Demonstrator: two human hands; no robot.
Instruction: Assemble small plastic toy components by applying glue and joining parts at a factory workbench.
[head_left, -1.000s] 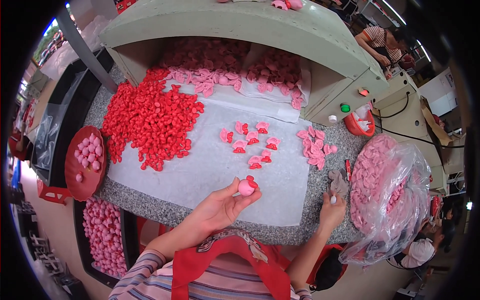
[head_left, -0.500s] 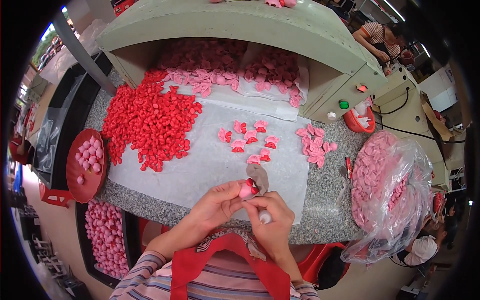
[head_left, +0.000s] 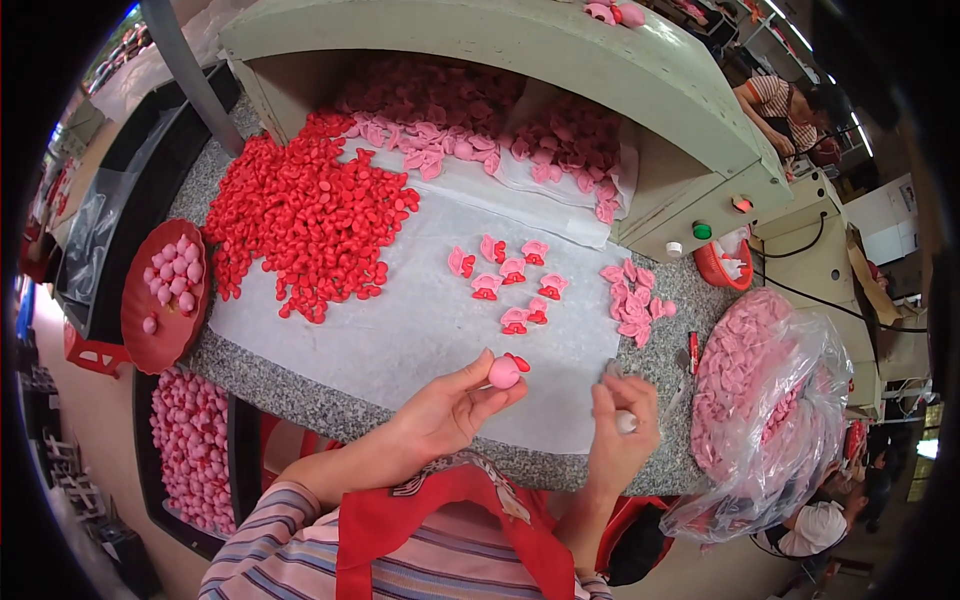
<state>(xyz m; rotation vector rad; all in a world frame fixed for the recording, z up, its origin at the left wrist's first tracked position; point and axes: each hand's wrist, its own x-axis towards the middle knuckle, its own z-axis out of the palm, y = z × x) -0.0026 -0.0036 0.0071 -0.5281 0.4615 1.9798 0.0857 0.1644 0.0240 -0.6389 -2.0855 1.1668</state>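
Observation:
My left hand [head_left: 440, 412] is over the near part of the white sheet. Its fingertips pinch a small pink ball-shaped piece [head_left: 504, 374] with a red part [head_left: 518, 362] on its upper right. To the right, my right hand [head_left: 622, 445] is closed around a pale thing with a rounded white end [head_left: 627, 422], perhaps a small bottle; the fingers hide most of it. Beyond the hands, several pink frilled pieces with red feet-like parts [head_left: 512, 270] lie in a loose group. A small heap of plain pink pieces [head_left: 636, 303] is to their right.
A large red heap [head_left: 310, 220] covers the sheet's left side. A pale green hooded machine [head_left: 480, 50] stands behind, pink pieces inside. At left are a red dish [head_left: 135, 300] and a black crate of pink balls [head_left: 238, 470]; at right, a clear bag of pink pieces [head_left: 745, 390].
My hands have parted: the right has moved right and away from the pink piece with the pale thing, while the left still holds that piece. The whole view has shifted slightly.

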